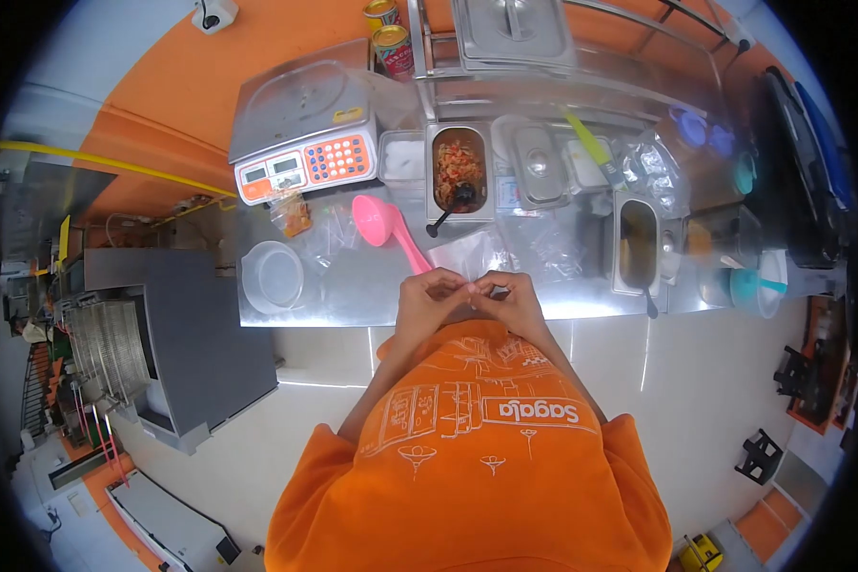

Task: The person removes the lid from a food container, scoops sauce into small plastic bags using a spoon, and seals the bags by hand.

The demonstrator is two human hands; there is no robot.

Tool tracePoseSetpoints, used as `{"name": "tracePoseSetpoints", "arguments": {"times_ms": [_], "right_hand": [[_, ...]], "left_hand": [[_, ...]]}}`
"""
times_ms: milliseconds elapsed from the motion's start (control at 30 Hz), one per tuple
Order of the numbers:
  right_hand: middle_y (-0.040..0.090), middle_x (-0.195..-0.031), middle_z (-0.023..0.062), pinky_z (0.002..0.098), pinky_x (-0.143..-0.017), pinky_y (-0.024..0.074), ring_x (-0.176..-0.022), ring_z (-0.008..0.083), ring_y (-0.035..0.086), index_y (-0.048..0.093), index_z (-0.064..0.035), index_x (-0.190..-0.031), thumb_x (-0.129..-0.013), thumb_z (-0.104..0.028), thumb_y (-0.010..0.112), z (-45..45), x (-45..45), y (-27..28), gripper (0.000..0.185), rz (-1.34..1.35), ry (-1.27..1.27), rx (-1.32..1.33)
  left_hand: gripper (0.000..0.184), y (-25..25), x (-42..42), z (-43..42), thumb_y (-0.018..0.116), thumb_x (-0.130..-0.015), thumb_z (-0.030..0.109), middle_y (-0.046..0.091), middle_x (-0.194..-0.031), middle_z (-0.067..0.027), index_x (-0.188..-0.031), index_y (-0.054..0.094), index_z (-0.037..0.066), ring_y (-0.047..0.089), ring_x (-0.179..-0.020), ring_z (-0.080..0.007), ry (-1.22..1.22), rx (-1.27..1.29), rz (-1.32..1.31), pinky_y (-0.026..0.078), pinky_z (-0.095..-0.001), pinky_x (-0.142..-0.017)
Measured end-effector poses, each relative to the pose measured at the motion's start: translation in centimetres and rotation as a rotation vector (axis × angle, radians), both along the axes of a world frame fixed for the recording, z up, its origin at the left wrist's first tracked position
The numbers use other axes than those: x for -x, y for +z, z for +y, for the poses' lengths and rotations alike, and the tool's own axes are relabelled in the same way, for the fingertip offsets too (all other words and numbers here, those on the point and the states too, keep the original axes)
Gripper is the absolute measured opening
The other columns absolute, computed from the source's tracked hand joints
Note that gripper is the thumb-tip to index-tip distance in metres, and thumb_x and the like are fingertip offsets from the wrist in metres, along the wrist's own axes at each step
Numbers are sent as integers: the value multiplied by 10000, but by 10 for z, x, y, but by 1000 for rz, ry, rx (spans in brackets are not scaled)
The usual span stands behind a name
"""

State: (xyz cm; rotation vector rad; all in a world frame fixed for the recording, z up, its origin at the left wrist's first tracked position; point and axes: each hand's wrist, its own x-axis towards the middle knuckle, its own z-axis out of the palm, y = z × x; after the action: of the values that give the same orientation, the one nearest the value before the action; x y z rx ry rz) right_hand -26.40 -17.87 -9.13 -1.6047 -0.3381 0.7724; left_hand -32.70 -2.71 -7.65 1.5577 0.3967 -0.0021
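Observation:
At the front edge of the steel counter, my left hand [431, 296] and my right hand [507, 299] meet, fingertips pinched together. What lies between the fingers is too small to make out. Just beyond them is a clear plastic bag [475, 252]. A pink ladle [379, 221] rests on the counter, its handle ending beside my left hand. Farther back stands a steel pan [488, 205] of reddish shredded food [456, 164], with a black spoon [463, 194] in it. More clear plastic bags [555, 250] lie to the right.
A digital scale [307, 133] stands at the back left, near a clear plastic tub [273, 275]. To the right are a steel container [636, 202] with brownish contents, a green-handled knife or spatula [588, 138] and a steel lid [539, 164]. Cans [392, 51] stand behind.

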Motion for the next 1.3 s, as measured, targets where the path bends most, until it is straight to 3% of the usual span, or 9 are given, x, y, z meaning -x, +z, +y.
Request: {"name": "tracePoseSetpoints", "arguments": {"times_ms": [367, 433, 533, 633, 767, 867, 967, 1067, 1300], "right_hand": [[610, -687, 61, 257, -614, 440, -660, 96, 557, 601, -9, -800, -783, -128, 634, 17, -1, 7, 125, 36, 225, -20], [611, -690, 99, 293, -616, 455, -662, 150, 591, 579, -16, -816, -806, -161, 596, 18, 0, 5, 146, -120, 297, 4], [603, -688, 141, 360, -612, 466, -702, 263, 619, 549, -23, -817, -823, -244, 536, 26, 5, 20, 222, -645, 407, 427], [601, -705, 148, 414, -582, 465, -701, 315, 612, 539, -24, -825, -809, -297, 515, 35, 7, 35, 275, -787, 502, 565], [601, -694, 128, 423, -528, 461, -606, 289, 609, 530, -27, -786, -797, -284, 529, 41, 6, 32, 257, -890, 510, 597], [593, -666, 112, 411, -498, 460, -545, 279, 598, 514, -38, -756, -789, -243, 534, 43, 8, 18, 209, -956, 420, 542], [568, -623, 96, 380, -461, 449, -503, 275, 574, 487, -45, -719, -760, -171, 559, 41, 4, 12, 151, -1050, 312, 515], [534, -599, 86, 363, -430, 426, -475, 276, 540, 459, -48, -688, -716, -95, 595, 39, -5, 7, 147, -1039, 133, 510], [518, -662, 81, 347, -426, 451, -509, 243, 564, 461, -46, -708, -729, -123, 576, 46, -6, 13, 140, -1094, 183, 366]], "left_hand": [[132, -7, 2, 44, 514, -813, 77, 597, -702, -29, -840, 599, -21, 543, -627, -86, -444, 358, 288, 418, -225, -534], [150, -16, 6, 44, 517, -806, 91, 592, -687, -28, -839, 601, -30, 538, -612, -84, -444, 295, 194, 416, -226, -528], [179, -19, 11, 42, 512, -802, 101, 584, -650, -35, -828, 612, -45, 522, -577, -81, -439, 114, 91, 408, -228, -511], [193, -14, 11, 41, 506, -798, 95, 572, -601, -51, -795, 619, -62, 501, -543, -75, -412, -56, 124, 397, -234, -490], [214, -21, 10, 39, 529, -784, 121, 492, -494, -91, -700, 579, -69, 468, -481, -75, -279, -91, 73, 369, -257, -450], [206, -12, 5, 39, 544, -764, 140, 505, -483, -115, -673, 589, -40, 501, -435, -142, -216, -170, 8, 387, -294, -447], [197, -10, 4, 43, 553, -739, 164, 529, -508, -141, -646, 595, -5, 536, -442, -265, -116, -541, -22, 411, -336, -457], [199, -5, 4, 43, 575, -713, 190, 538, -531, -151, -613, 589, 18, 534, -496, -344, -105, -473, 46, 428, -368, -475], [151, 1, -5, 43, 583, -705, 92, 518, -560, -105, -779, 495, -4, 514, -450, -216, -27, -584, -37, 394, -316, -454]]}}
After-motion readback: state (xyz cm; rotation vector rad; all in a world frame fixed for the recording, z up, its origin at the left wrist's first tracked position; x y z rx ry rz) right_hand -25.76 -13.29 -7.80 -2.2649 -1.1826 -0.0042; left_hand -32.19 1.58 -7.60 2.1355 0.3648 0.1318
